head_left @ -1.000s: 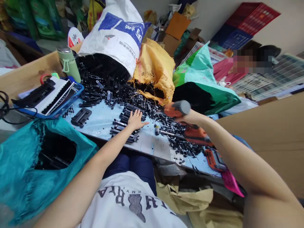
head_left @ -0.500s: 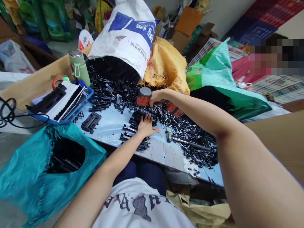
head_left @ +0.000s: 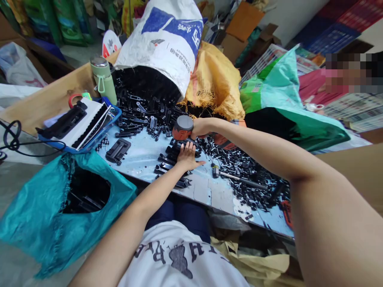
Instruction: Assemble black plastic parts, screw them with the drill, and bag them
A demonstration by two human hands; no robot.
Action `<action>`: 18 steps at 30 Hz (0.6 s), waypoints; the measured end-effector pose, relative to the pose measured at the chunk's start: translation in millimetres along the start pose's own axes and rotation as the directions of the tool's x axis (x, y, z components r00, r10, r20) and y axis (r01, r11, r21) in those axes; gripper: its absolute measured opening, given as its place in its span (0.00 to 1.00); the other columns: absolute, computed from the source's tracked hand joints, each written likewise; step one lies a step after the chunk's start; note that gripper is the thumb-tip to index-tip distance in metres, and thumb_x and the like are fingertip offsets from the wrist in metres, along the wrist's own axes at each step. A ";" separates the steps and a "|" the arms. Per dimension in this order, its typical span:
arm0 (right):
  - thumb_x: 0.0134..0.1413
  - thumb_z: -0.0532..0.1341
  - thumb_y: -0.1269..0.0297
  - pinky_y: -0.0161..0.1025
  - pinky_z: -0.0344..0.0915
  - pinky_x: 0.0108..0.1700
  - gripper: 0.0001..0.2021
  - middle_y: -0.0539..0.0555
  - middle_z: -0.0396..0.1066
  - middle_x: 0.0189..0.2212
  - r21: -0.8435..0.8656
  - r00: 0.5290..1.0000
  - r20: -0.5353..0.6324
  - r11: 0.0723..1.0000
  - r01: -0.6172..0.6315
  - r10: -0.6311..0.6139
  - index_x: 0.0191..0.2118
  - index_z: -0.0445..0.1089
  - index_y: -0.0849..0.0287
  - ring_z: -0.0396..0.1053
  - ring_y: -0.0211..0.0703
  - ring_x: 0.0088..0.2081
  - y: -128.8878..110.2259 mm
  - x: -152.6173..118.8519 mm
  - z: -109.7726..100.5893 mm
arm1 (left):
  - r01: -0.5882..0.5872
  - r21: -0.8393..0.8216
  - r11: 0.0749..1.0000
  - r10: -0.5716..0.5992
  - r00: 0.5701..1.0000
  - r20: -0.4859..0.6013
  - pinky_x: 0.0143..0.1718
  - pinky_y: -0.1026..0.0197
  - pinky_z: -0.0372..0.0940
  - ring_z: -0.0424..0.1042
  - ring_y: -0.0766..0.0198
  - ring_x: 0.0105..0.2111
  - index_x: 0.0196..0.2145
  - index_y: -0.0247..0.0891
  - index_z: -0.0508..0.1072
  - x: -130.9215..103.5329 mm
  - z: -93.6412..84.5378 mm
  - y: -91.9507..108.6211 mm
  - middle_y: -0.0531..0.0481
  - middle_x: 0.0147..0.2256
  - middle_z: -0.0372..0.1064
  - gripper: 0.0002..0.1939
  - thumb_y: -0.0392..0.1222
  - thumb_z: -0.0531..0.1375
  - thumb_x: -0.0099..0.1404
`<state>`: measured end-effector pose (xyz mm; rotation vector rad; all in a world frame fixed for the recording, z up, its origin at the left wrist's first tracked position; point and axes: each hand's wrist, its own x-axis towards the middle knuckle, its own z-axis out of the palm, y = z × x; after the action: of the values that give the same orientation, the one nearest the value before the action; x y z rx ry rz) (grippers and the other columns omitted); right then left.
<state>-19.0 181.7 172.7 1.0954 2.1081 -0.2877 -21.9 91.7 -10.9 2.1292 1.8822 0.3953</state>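
Observation:
My right hand (head_left: 201,128) is wrapped round an orange and black power tool (head_left: 183,128), whose round grey end faces up. Just below it, my left hand (head_left: 188,156) lies with fingers spread on a row of black plastic parts (head_left: 167,162) on the light blue table top (head_left: 136,159). A driver-like tool with a long metal shaft (head_left: 231,175) lies to the right of my left hand. Small black pieces and screws (head_left: 251,191) are heaped behind and around that shaft. One black rectangular part (head_left: 118,151) lies apart on the left.
A blue tray (head_left: 98,137) holds papers and black parts beside a green bottle (head_left: 104,81). Teal sack (head_left: 38,207) is at the left front. White (head_left: 161,44), yellow (head_left: 214,79) and green (head_left: 278,93) sacks stand behind. A person in red (head_left: 314,85) is partly visible at right.
The power tool and my right hand have shifted slightly down towards my left hand. The view has moved a little, and an orange object now shows beside my right arm.

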 end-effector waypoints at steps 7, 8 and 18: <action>0.36 0.57 0.64 0.29 0.58 0.29 0.22 0.52 0.65 0.26 0.001 1.000 0.029 1.000 -0.001 0.001 0.41 0.68 0.70 0.58 0.24 0.22 -9.0 -4.1 11.4 | 0.035 0.040 0.999 -0.036 0.998 0.043 0.64 0.45 0.28 0.29 0.52 0.64 0.64 0.25 0.45 1.0 -8.3 9.0 0.41 0.64 0.29 0.49 0.70 0.39 0.59; 0.36 0.57 0.63 0.29 0.59 0.30 0.22 0.53 0.65 0.27 -0.016 1.000 0.003 1.000 -0.016 0.016 0.40 0.68 0.69 0.58 0.24 0.23 -12.5 -8.2 12.5 | 0.052 0.043 0.998 -0.055 0.996 0.064 0.64 0.46 0.29 0.29 0.51 0.64 0.64 0.24 0.45 -3.8 -10.9 11.2 0.40 0.64 0.29 0.49 0.69 0.40 0.59; 0.36 0.58 0.62 0.32 0.62 0.36 0.20 0.55 0.67 0.32 -0.084 0.995 -0.060 0.994 0.072 -0.078 0.39 0.69 0.65 0.62 0.28 0.27 -38.6 -44.2 28.0 | -0.015 0.028 0.999 0.014 0.998 0.064 0.65 0.49 0.27 0.28 0.56 0.65 0.64 0.26 0.44 -83.1 -12.6 -0.2 0.42 0.64 0.29 0.45 0.67 0.37 0.62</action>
<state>-18.8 116.9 178.7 0.9910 2.2007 -0.2024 -36.7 9.5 -1.4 2.1485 1.8488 0.3013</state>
